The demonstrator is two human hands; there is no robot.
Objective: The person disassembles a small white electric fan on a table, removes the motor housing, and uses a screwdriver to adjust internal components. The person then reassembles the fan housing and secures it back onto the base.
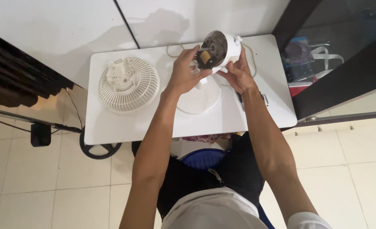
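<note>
Gripping from both sides: the round white plastic fan motor housing is held above the far middle of the small white rectangular table, tilted so its open face with the dark metal motor plate points toward the camera. The left hand is closed on the housing's left edge, thumb and fingers wrapped at the rim. The right hand is clamped on its lower right side, fingers hidden behind the shell. Directly beneath the housing, the round white plastic fan base is seen resting on the table, partly covered by the left wrist. A thin pale power cord is looped on the tabletop behind the hands. The white slatted circular fan grille lies flat on the table's left part, well apart from both hands. At the right, behind a dark glass cabinet door, a blue-and-purple flat package is stacked over a red item; its print is too small to make out.
</note>
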